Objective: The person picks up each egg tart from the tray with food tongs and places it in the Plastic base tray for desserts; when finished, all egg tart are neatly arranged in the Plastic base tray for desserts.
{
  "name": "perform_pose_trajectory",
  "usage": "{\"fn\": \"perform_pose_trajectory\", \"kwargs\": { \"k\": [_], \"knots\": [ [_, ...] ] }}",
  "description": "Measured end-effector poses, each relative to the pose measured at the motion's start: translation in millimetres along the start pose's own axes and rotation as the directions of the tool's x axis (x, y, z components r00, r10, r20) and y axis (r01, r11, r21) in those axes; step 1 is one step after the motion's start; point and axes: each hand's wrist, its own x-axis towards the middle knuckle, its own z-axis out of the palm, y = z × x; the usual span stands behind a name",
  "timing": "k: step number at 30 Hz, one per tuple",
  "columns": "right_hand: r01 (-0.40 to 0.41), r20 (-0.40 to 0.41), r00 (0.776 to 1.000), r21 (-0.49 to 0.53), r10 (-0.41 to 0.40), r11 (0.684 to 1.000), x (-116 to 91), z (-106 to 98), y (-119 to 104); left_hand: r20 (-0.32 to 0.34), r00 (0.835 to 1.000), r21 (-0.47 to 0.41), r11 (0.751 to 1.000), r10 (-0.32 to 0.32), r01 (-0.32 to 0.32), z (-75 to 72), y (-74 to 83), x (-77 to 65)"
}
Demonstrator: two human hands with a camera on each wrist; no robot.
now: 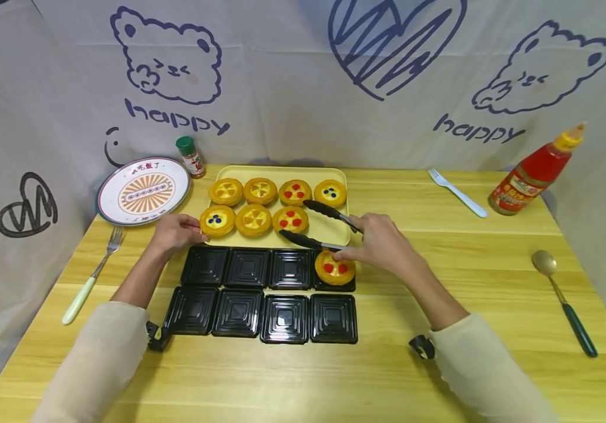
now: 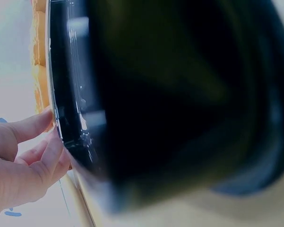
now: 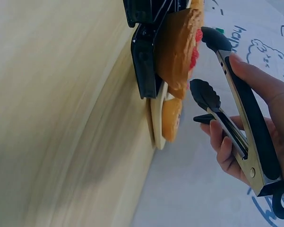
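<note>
A pale cloth backdrop (image 1: pixel 282 126) printed "happy" rises behind the worktop (image 1: pixel 387 376). Black containers (image 1: pixel 236 311) lie before a yellow tray (image 1: pixel 329 232); the plate (image 1: pixel 106 202) beyond reads "吃饭了". The sauce bottle's (image 1: pixel 531 171) label is too small to read. The left hand (image 1: pixel 176 232) pinches the tray's left edge; the right hand (image 1: pixel 382 242) grips spread tongs (image 3: pixel 248 118) above seven tray tarts (image 1: pixel 256 220), an eighth sitting in the containers' back-right compartment.

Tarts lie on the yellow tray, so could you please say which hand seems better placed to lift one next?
Probably the right hand: it holds tongs, spread open, near the tarts. The left hand, by the tray corner, has no tool.
</note>
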Motion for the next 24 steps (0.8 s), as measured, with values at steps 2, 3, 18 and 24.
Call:
{"fn": "perform_pose_trajectory", "kwargs": {
  "k": [2,3,18,24],
  "knots": [
    [0.015,0.002,1.000,-0.012,-0.015,1.000,4.7,2.2,-2.1,-0.001,1.000,0.000,1.000,-0.004,0.004,0.1,-0.2,0.3],
    [0.021,0.005,1.000,-0.016,-0.021,1.000,6.5,3.2,-2.9,-0.003,1.000,0.001,1.000,-0.005,0.005,0.3,-0.6,0.7],
    [0.069,0.009,0.998,0.042,-0.070,0.997,-28.4,-3.4,-9.4,0.000,1.000,0.005,1.000,-0.004,0.004,-0.4,0.2,-0.6],
    [0.134,0.036,0.990,0.029,-0.135,0.991,-50.4,4.0,-13.4,-0.010,1.000,0.021,1.000,-0.007,0.007,-0.4,1.1,0.2]
  ]
}}
